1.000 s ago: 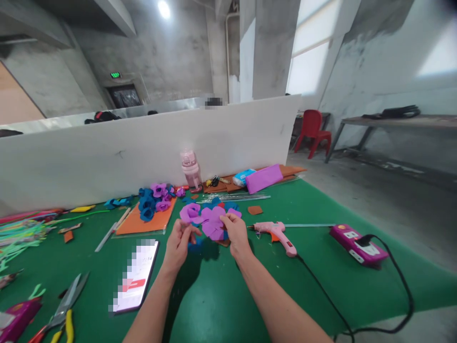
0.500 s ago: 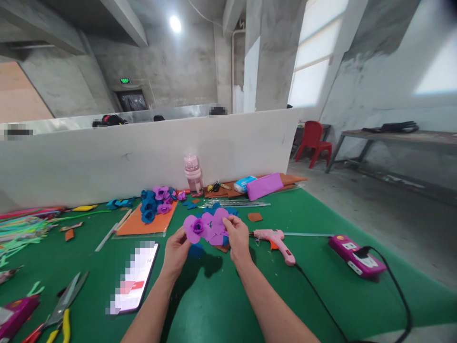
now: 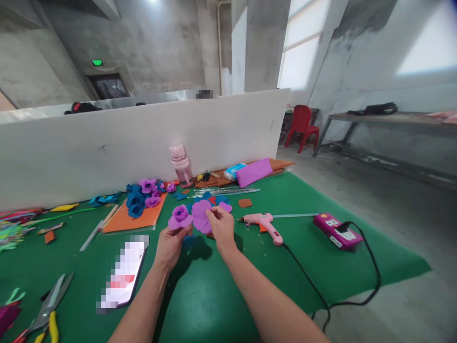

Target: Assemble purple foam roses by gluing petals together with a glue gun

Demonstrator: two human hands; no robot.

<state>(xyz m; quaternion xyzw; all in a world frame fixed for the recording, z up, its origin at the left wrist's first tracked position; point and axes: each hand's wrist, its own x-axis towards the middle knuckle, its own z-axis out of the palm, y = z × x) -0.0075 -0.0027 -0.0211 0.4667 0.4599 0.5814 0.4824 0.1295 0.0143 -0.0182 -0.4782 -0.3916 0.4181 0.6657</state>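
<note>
My left hand holds a small purple foam rose up above the green mat. My right hand pinches a purple foam petal right beside the rose, over a loose pile of purple and blue petals on the mat. Both forearms reach in from the bottom edge of the view.
A pink glue gun lies right of my hands, its black cord running to a purple power strip. A phone and scissors lie to the left. Finished blue and purple flowers rest on an orange sheet. A pink bottle stands against the white partition.
My left hand has raised and turned the purple rose so that its face shows. My right hand has stayed at the petals beside it. The view has shifted a little to the right.
</note>
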